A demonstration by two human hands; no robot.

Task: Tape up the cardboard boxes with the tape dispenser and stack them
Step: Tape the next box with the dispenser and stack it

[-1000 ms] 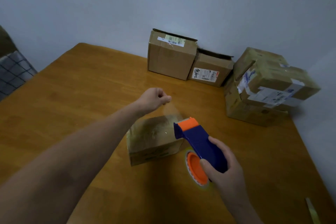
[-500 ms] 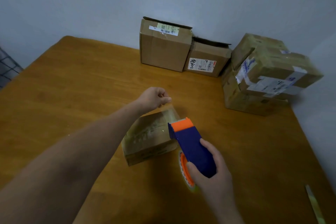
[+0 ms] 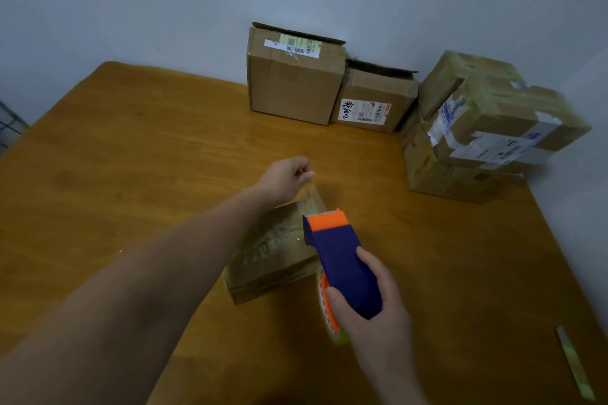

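Centrally, a wooden table [image 3: 131,174] is shown, with taped cardboard boxes [image 3: 487,128] stacked well beyond the fingers, to their right. A small cardboard box [image 3: 273,256] is set just beneath the fingers. A tape dispenser [image 3: 342,266] is gripped by the curled right hand [image 3: 371,309]; its clear tape [image 3: 316,200] is pinched by the left hand [image 3: 284,177].

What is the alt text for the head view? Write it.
A person's left hand pinches the end of clear tape pulled from a blue and orange tape dispenser gripped in the right hand, above a small box on a table. A tall box and a shorter box stand by the wall, and a stack of taped boxes sits at the right.
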